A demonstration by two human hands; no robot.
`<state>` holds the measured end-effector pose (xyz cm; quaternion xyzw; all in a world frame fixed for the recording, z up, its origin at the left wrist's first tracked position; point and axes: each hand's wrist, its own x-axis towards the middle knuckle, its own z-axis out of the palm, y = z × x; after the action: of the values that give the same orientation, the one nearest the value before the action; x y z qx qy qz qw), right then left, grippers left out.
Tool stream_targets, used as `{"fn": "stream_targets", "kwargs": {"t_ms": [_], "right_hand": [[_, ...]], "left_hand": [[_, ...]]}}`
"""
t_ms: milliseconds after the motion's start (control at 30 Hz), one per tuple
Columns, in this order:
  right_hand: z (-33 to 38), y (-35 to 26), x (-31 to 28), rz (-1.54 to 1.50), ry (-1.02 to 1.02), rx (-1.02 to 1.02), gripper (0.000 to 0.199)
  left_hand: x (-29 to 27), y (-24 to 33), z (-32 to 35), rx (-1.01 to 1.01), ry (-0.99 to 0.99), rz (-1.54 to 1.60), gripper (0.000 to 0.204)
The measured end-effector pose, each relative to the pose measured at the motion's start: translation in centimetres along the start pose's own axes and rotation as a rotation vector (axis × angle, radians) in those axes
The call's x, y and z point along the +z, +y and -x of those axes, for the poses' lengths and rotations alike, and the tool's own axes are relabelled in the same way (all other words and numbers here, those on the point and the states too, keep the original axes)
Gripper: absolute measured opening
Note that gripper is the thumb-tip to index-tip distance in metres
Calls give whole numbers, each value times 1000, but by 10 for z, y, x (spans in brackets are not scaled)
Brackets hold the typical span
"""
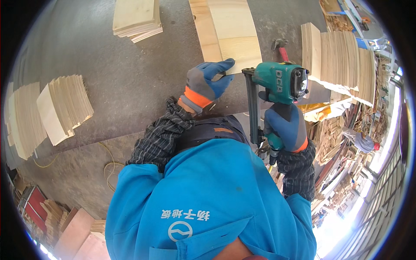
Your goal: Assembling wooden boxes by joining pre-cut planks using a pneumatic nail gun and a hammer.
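My right hand (286, 128), in a blue and grey glove with an orange cuff, is wrapped round the handle of a green nail gun (269, 77). Its long dark magazine hangs down beside the handle, and its nose is near the right corner of a pale wooden board (236, 30). At the board's near end is my left hand (210, 82), gloved alike, with fingers and thumb gripping the edge. Part of that grip is hidden. A browner wooden strip (204, 30) lies along the board's left side.
A hammer (281, 48) with a red handle lies right of the board on the dark worktable (130, 78). Stacks of thin boards stand at the far left (138, 17), left (65, 106) and right (338, 56). A yellow hose (108, 169) hangs below the table's near edge.
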<state>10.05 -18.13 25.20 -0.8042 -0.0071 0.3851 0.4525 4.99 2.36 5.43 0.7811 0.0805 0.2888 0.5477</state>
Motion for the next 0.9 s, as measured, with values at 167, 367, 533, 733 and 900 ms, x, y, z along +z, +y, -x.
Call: {"fn": "stream_targets", "kwargs": {"t_ms": [167,367,533,733,900], "right_hand": [[-4,10,-5,18,4,-2,47],[-3,7,-6,33,15,-22,48],[-4,4,-4,-30,-52,-37,46],[-5,4,-4,-15,-63,-28,46],[0,6,-11,-36,27,-31,44]], "left_hand": [[1,0,0,41,14,14,36],[0,1,-1,6,-3,7,37],[0,2,-1,3,30,-9,39],[-1,4,-2,-13,31,11,38],[-2,3,-1,-20,-9,5,37]]}}
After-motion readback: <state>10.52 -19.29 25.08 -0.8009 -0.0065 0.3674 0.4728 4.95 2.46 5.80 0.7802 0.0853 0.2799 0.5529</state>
